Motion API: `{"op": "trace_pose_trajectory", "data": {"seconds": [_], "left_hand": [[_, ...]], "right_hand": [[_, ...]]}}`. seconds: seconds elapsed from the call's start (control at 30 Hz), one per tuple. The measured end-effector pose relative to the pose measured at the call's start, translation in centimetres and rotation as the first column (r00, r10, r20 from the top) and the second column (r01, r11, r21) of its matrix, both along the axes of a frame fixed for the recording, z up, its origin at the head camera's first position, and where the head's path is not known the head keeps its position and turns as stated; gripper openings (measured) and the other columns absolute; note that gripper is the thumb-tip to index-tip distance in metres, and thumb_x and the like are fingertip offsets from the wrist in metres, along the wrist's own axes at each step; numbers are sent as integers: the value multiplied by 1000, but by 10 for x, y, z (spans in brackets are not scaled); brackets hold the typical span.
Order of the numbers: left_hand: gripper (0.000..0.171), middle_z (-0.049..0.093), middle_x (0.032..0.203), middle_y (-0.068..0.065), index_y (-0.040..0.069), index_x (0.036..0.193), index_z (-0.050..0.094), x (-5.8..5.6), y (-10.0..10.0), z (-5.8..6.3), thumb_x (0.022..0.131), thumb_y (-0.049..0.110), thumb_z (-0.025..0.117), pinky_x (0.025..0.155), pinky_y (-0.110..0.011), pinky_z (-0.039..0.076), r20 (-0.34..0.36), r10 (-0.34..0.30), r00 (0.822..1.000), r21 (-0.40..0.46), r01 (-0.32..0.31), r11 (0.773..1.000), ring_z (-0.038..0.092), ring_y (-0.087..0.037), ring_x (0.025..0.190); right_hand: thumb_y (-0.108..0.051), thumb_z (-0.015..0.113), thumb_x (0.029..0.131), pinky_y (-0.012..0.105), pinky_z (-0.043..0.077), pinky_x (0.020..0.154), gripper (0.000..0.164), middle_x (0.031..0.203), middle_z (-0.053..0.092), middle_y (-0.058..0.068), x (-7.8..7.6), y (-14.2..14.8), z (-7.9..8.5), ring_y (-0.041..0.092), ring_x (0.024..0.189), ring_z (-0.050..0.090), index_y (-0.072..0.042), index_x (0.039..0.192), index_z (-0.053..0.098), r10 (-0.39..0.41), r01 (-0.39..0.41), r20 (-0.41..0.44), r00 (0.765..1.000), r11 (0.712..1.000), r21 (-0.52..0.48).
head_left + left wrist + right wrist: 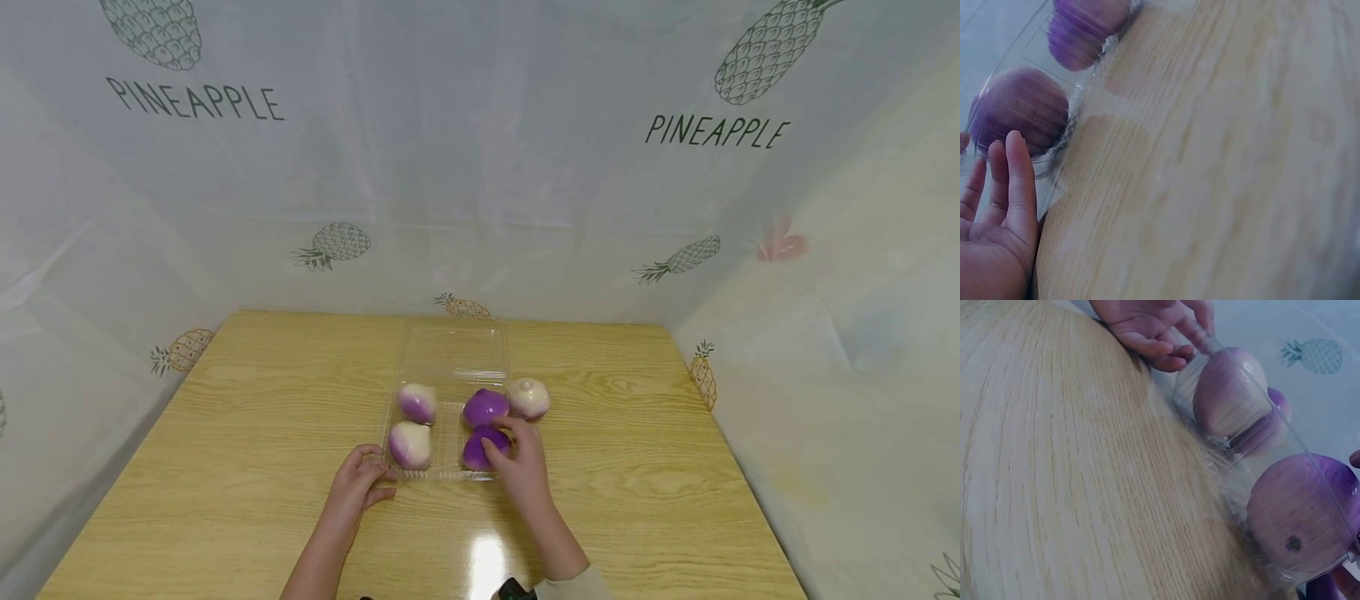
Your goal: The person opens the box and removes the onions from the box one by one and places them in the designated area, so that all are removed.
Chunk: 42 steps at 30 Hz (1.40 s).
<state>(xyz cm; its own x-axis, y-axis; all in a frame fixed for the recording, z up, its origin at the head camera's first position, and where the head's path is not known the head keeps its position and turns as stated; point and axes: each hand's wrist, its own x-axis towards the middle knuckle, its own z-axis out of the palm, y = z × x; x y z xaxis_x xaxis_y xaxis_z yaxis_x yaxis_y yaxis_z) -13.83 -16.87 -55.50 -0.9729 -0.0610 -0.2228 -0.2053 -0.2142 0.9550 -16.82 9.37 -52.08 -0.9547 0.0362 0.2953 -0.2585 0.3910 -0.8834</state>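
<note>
A clear plastic clamshell box lies with its lid folded back on the table. On its left side sit two glossy white-and-purple toy onions, a far one and a near one. On the right side are two deep purple ones, the far purple onion and the near purple onion. My right hand pinches the near purple onion between thumb and fingers, inside the box. At the near left corner my left hand rests its extended fingers against the box wall.
A whitish onion sits just outside the box, at its right far side. The transparent lid extends toward the back edge of the wooden table. A pineapple-print curtain hangs behind and at both sides.
</note>
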Motion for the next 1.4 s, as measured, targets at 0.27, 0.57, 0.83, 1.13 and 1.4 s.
{"op": "trace_pose_trajectory", "data": {"seconds": [0.27,0.57,0.83,1.13,1.4], "left_hand": [[22,64,92,-13,0,114,49,0,1,1,94,3,56,72,-37,58,31,11,999,13,-12,1000,65,-25,86],[23,63,92,-13,-3,116,47,0,2,3,95,2,56,72,-37,58,31,11,999,13,-12,1000,65,-25,85],[26,63,93,-12,-3,119,46,1,2,3,96,3,56,73,-37,58,39,16,999,12,-17,1000,64,-25,87],[25,64,92,-12,-2,118,47,0,2,3,96,3,57,73,-37,58,43,17,999,11,-18,1000,65,-25,87],[24,64,90,-11,-2,117,47,0,2,3,96,3,56,72,-36,58,34,17,999,9,-17,1000,65,-24,85]], "right_hand": [[-15,77,82,45,44,92,27,106,64,5,-1,-5,2,24,107,47,-6,105,67,-24,21,31,999,993,113],[-33,81,78,49,42,92,41,114,59,7,-1,-9,-5,29,111,44,-7,107,67,-27,28,-8,1000,946,322],[-43,82,74,50,43,91,57,119,56,9,1,-10,-8,29,112,45,-12,117,62,-10,27,-39,999,874,486],[-47,79,76,48,44,87,59,113,58,6,2,-10,-10,26,111,46,-15,121,58,14,22,-61,998,836,549],[-47,78,78,49,42,90,59,113,60,4,4,-11,-11,26,115,44,-15,122,57,0,22,-42,999,848,530]]}}
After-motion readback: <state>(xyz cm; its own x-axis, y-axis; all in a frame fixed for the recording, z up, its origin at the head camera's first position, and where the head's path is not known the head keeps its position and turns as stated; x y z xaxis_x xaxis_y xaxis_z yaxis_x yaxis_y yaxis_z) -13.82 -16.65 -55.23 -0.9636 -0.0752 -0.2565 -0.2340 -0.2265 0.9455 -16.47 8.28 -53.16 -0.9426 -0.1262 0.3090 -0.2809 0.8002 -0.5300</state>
